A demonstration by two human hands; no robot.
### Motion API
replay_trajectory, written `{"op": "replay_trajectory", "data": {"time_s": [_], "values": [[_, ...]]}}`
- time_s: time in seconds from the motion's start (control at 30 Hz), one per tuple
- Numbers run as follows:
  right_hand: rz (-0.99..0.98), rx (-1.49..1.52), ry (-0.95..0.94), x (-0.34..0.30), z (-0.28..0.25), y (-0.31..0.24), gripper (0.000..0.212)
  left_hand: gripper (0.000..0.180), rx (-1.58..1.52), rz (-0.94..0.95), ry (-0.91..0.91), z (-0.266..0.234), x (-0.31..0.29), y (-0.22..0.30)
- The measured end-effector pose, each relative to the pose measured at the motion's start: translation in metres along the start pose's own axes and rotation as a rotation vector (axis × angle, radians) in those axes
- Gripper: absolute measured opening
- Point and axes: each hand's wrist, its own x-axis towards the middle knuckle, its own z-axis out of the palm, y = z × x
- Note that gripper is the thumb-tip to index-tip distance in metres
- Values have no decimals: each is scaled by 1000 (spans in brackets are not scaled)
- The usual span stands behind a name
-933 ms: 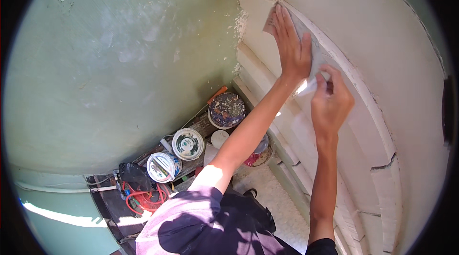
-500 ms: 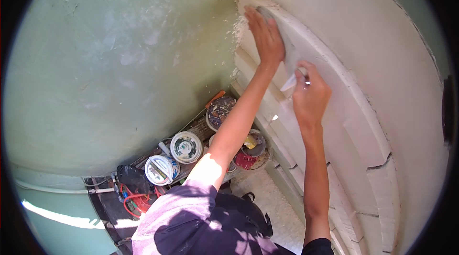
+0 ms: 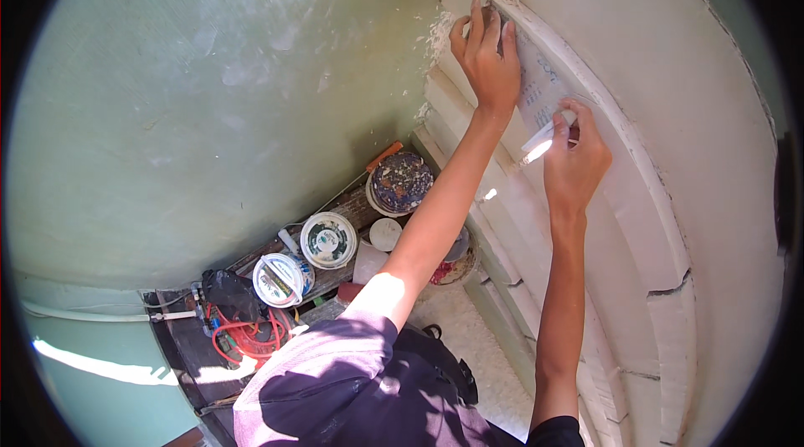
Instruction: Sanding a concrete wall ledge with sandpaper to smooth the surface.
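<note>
Up on the wall, in the head view, my left hand (image 3: 486, 57) lay flat against the cream moulding (image 3: 636, 196), its fingers (image 3: 477, 20) straight and close together, pointing upward, pressing on a pale sheet of paper (image 3: 536, 87) that lay along the curved band of the moulding. Just beside it and a little lower, my right hand (image 3: 576, 164) was curled, thumb and fingers pinched around a small white tool (image 3: 540, 141) whose bright tip caught the sun; its end touched the lower edge of the paper. Whether it was a scraper or a marker I could not tell. Crumbled white plaster (image 3: 435, 28) clung where the moulding met the green wall (image 3: 209, 95).

Far below my arms sat a dark wooden board (image 3: 193, 346) carrying two white tubs with printed lids (image 3: 327, 239), a coil of orange cord (image 3: 243, 334) beside something black, and an open pail crusted with dried material (image 3: 402, 181). A small white round lid (image 3: 385, 233) lay near those tubs. White dust covered the floor (image 3: 477, 346) at the foot of the stepped moulding. My lap in a pinkish shirt (image 3: 310, 372) filled the bottom of the view.
</note>
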Motion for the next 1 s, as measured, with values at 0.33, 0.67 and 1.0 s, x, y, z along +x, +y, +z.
{"op": "replay_trajectory", "data": {"time_s": [0.33, 0.67, 1.0], "values": [[-5, 28, 7, -5, -2, -2, 25, 37, -27, 46, -240, -78, -56, 55], [-127, -22, -121, -30, -17, -8, 28, 42, -169, -688, -1030, -112, -19, 48], [-97, 134, -119, -16, -12, -6, 27, 73, -621, -383, -556, -48, -53, 44]]}}
